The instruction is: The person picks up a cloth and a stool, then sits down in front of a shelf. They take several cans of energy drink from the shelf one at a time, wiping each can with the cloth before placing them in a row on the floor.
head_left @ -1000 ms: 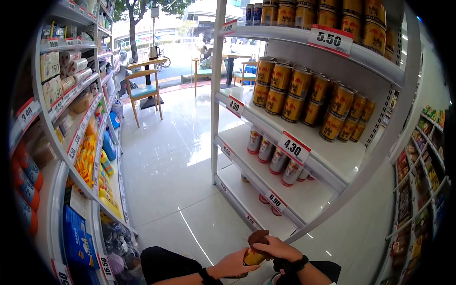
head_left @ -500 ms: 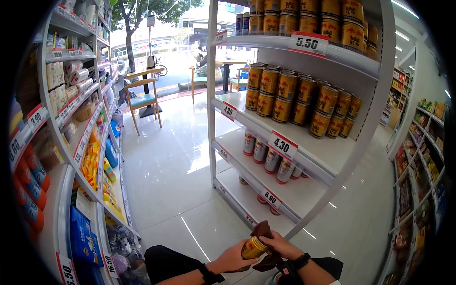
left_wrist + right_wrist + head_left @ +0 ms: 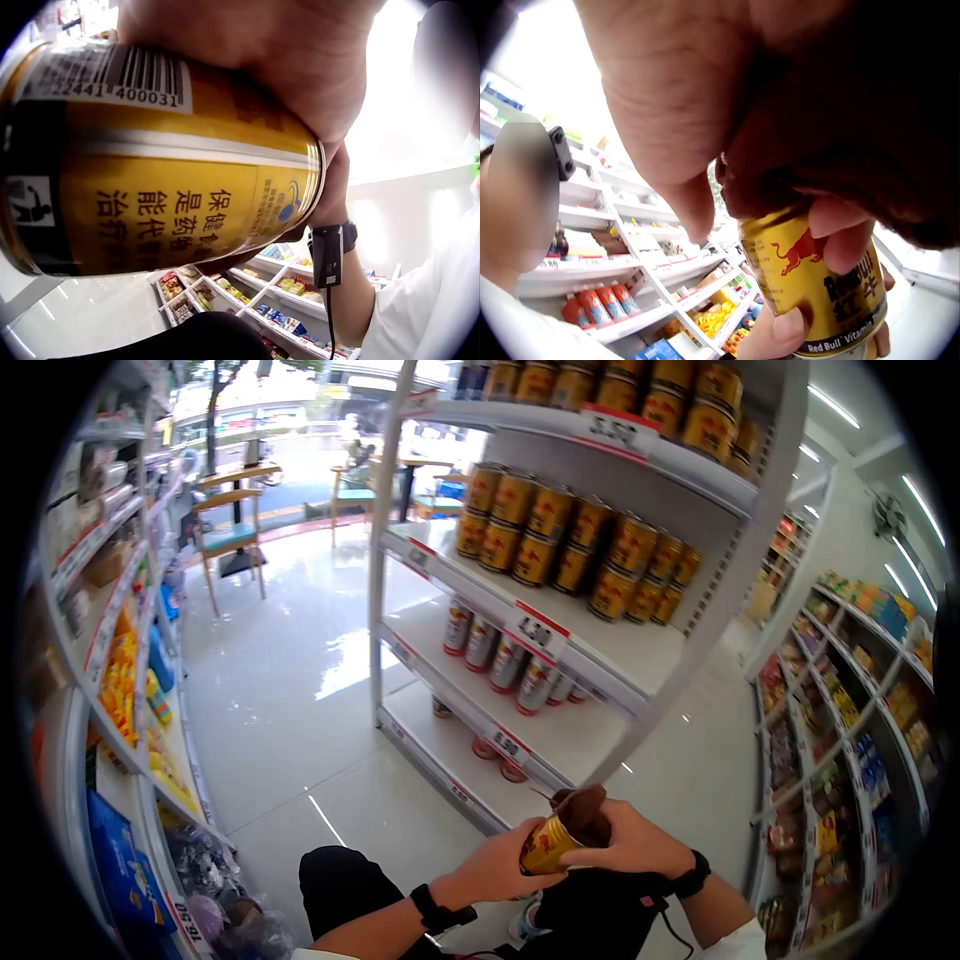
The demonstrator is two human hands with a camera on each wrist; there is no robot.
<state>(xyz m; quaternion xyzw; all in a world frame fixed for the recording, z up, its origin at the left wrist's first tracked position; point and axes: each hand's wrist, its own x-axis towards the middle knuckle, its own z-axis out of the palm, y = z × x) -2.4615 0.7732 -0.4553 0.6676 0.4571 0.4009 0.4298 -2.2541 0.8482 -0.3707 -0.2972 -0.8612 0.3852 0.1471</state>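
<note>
My left hand (image 3: 490,870) grips a gold Red Bull can (image 3: 545,848) low in the head view, tilted over my lap. In the left wrist view the can (image 3: 165,165) lies sideways, with its barcode and printed text showing. My right hand (image 3: 635,840) holds a brown cloth (image 3: 580,810) against the can's upper end. Seen from the right wrist, the cloth (image 3: 817,150) covers that end, and a fingertip lies on the can (image 3: 817,277) by the red bull logo. The end under the cloth is hidden.
Ahead stands a white shelf rack (image 3: 600,670) with stacked gold cans (image 3: 550,520) and silver-red cans (image 3: 505,665). Stocked shelves (image 3: 110,630) line the left side, more shelves (image 3: 830,760) the right. Wooden chairs (image 3: 225,535) stand beyond the glossy floor (image 3: 290,690).
The head view has turned right, so the racks sit further left. The cloth, partly hanging off the can half a second ago, is now gathered over its upper end by my right hand.
</note>
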